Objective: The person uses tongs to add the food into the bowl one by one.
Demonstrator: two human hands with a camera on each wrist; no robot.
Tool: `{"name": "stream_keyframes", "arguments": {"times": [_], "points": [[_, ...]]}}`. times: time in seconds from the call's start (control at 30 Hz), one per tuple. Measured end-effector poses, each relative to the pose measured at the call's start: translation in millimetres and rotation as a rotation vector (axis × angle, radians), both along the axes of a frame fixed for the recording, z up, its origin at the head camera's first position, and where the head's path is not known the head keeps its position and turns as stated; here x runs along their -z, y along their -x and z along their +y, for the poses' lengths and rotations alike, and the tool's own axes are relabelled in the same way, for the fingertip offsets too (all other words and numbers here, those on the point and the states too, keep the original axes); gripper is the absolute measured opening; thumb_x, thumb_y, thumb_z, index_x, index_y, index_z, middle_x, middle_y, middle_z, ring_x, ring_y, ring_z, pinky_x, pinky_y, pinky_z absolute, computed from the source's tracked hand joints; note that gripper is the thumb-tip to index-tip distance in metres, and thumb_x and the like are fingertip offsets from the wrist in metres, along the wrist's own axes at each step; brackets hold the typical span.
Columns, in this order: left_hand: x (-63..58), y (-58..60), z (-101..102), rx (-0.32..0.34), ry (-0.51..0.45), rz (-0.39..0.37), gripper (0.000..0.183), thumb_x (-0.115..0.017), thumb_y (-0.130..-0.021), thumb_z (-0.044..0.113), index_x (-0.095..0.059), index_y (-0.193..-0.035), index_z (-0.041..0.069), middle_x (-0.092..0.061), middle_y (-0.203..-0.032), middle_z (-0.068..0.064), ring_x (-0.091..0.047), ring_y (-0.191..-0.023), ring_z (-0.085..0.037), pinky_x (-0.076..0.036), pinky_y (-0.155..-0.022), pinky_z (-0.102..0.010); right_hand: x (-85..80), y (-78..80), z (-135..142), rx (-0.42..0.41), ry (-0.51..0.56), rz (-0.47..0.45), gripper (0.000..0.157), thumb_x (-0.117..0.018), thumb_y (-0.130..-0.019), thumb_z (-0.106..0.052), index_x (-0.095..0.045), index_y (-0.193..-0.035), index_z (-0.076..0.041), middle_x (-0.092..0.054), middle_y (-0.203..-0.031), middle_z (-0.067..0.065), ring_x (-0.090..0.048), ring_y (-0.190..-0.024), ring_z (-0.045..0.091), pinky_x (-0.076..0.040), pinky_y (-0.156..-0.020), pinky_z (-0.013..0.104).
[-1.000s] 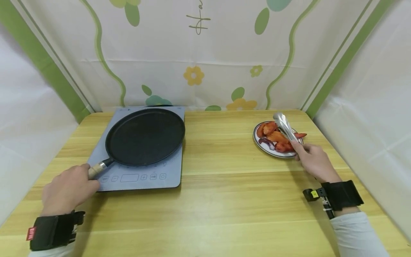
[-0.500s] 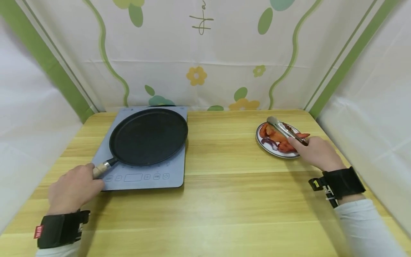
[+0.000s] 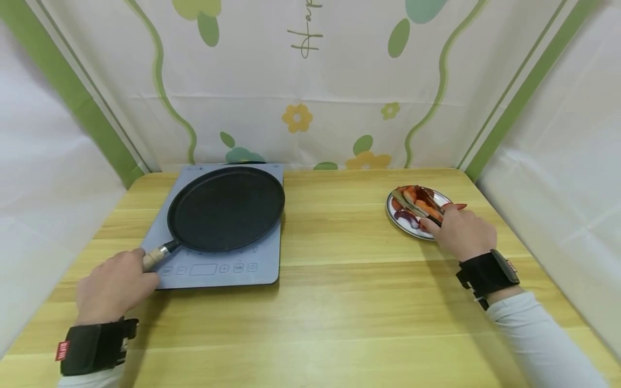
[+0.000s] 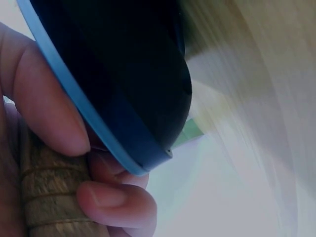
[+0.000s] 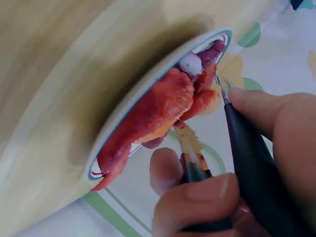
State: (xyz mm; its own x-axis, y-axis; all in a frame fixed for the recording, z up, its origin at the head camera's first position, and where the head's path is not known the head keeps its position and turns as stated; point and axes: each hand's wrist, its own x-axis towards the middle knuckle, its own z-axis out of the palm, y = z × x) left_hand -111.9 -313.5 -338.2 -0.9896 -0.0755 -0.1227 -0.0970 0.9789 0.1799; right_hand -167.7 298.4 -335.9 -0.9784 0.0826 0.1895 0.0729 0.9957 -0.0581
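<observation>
My left hand (image 3: 114, 285) grips the ribbed wooden handle (image 4: 52, 190) of a flat black frying pan (image 3: 228, 207). The pan sits on a grey induction cooktop (image 3: 262, 274). On the right, my right hand (image 3: 463, 234) holds tongs with dark handles (image 5: 252, 158), thumb on one arm and fingers round the other. Their metal ends reach over a rimmed plate (image 3: 411, 233) of reddish-orange food pieces that look like marinated chicken (image 5: 148, 106), with a purple-and-white piece (image 5: 191, 64) beside them. The tong arms are spread; whether the tips touch a piece is unclear.
A wooden table (image 3: 330, 302) carries everything, with the cooktop at left and the plate at back right. White fabric with a flower print (image 3: 339, 70) stands behind the table, and plain white fabric (image 3: 558, 178) encloses the sides.
The right hand has turned over the plate, and the tong ends have swung lower and leftward onto the food. The left hand keeps its hold on the pan handle; the view shifted slightly.
</observation>
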Motion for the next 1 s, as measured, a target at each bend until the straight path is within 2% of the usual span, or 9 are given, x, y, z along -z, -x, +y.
{"name": "stream_keyframes", "arguments": {"times": [0.07,0.17,0.4,0.57,0.77,1.0], "points": [[0.6,-0.6,0.1,0.002,-0.001,0.005,0.014,-0.051,-0.073,0.022,-0.047,-0.079,0.010,-0.042,-0.069,-0.006,-0.042,-0.058,-0.023,-0.030,-0.047,-0.039,3.0,-0.4,0.3,-0.011,-0.013,0.060,0.055,-0.056,-0.087,-0.057,-0.046,-0.070,-0.006,-0.038,-0.050,0.009,-0.040,-0.040,0.026,-0.027,-0.039,0.040],[0.9,-1.3,0.0,0.006,-0.003,0.016,0.014,-0.051,-0.073,0.022,-0.047,-0.078,0.010,-0.042,-0.069,-0.006,-0.042,-0.058,-0.023,-0.030,-0.047,-0.039,5.0,-0.8,1.9,-0.023,-0.011,0.094,0.055,-0.057,-0.086,-0.057,-0.047,-0.070,-0.006,-0.037,-0.050,0.009,-0.039,-0.040,0.026,-0.027,-0.038,0.040],[0.1,-2.0,0.4,0.010,-0.002,0.018,0.014,-0.051,-0.073,0.022,-0.047,-0.079,0.010,-0.042,-0.069,-0.006,-0.042,-0.058,-0.023,-0.030,-0.047,-0.039,5.8,-1.8,4.4,-0.040,0.003,0.084,0.052,-0.056,-0.088,-0.056,-0.048,-0.072,-0.007,-0.040,-0.052,0.009,-0.041,-0.042,0.026,-0.028,-0.037,0.041],[0.6,-2.1,0.4,0.009,-0.006,0.017,0.014,-0.051,-0.073,0.022,-0.047,-0.079,0.010,-0.042,-0.069,-0.006,-0.042,-0.057,-0.023,-0.030,-0.047,-0.039,5.7,-2.0,6.0,-0.043,0.041,0.036,0.052,-0.051,-0.090,-0.057,-0.055,-0.090,-0.006,-0.044,-0.057,0.010,-0.045,-0.046,0.027,-0.029,-0.038,0.042],[1.8,-2.4,0.1,0.007,-0.011,0.017,0.013,-0.051,-0.074,0.022,-0.047,-0.079,0.010,-0.042,-0.069,-0.006,-0.042,-0.057,-0.023,-0.030,-0.046,-0.039,9.4,-1.8,8.0,-0.076,0.064,0.029,0.051,-0.049,-0.092,-0.057,-0.056,-0.098,-0.007,-0.047,-0.061,0.011,-0.046,-0.049,0.027,-0.030,-0.039,0.041],[1.5,-2.2,0.3,0.013,-0.016,0.027,0.014,-0.051,-0.073,0.021,-0.047,-0.079,0.010,-0.042,-0.070,-0.006,-0.042,-0.058,-0.023,-0.030,-0.046,-0.038,13.9,-0.4,11.5,-0.069,0.099,0.012,0.063,-0.045,-0.092,-0.060,-0.056,-0.122,-0.006,-0.059,-0.088,0.028,-0.057,-0.067,0.041,-0.034,-0.043,0.043]]}}
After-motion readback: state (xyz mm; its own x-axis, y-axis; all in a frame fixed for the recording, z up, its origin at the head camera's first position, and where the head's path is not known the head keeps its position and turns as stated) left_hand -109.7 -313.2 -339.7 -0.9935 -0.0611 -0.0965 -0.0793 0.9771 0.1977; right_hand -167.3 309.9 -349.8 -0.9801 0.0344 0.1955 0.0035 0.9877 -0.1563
